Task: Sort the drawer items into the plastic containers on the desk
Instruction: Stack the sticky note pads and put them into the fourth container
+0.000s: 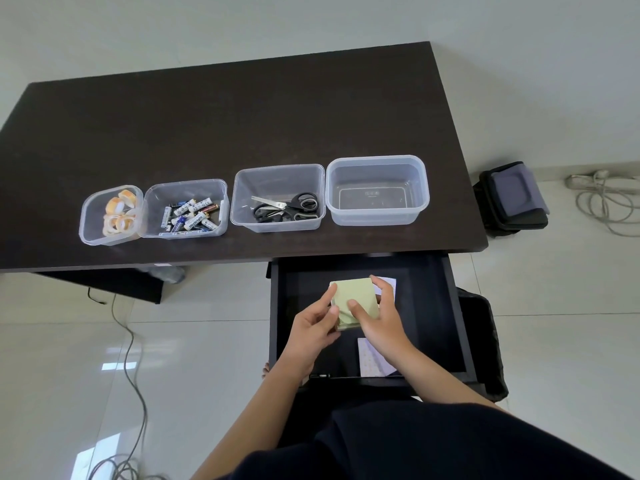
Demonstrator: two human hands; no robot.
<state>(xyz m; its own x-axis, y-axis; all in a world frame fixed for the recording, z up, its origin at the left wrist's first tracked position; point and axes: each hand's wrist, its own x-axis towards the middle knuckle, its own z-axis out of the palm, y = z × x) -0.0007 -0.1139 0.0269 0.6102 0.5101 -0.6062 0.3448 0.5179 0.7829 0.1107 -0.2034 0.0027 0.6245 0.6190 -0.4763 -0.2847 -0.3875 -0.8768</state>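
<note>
Head view shows both the left hand (313, 322) and right hand (379, 315) gripping a green sticky-note pad (355, 301) above the open drawer (429, 306), so the next move is likely lifting it into the empty container (377, 190).

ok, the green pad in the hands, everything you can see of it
The green sticky-note pad is a pale green square stack that looks like paper, its top sheet blank. Both hands hold it tilted above the open drawer: left hand grips the left edge, right hand has its thumb on top and fingers round the right edge. The near corner curls down.
</note>
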